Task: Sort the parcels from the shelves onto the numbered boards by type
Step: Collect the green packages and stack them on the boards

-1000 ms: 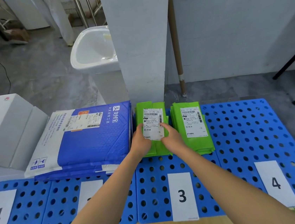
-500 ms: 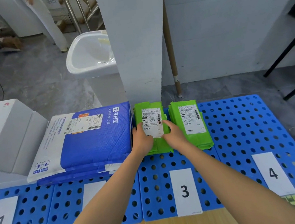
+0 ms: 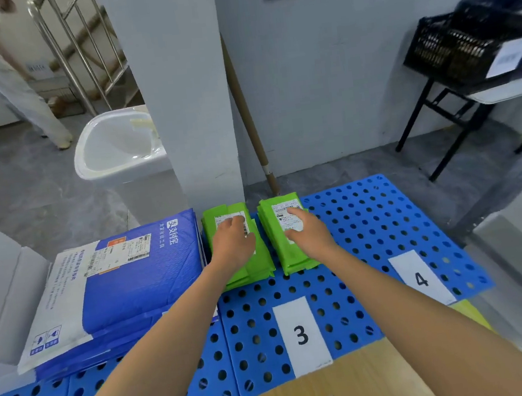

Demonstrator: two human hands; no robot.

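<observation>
**Both hands flat on green parcel stacks, board 3**

We note two stacks of green parcels, each topped with a white shipping label, lying side by side at the far end of the blue perforated board (image 3: 296,294) marked 3. The left stack (image 3: 244,264) and the right stack (image 3: 279,244) sit just apart. Our left hand (image 3: 233,236) lies open, palm down, on the left stack, fingers spread over its label; it grips nothing. Our right hand (image 3: 305,230) lies likewise open and flat on the right stack. Each stack sits directly beneath its hand. A pile of blue and white mailers (image 3: 126,288) lies beside the left stack.
</observation>
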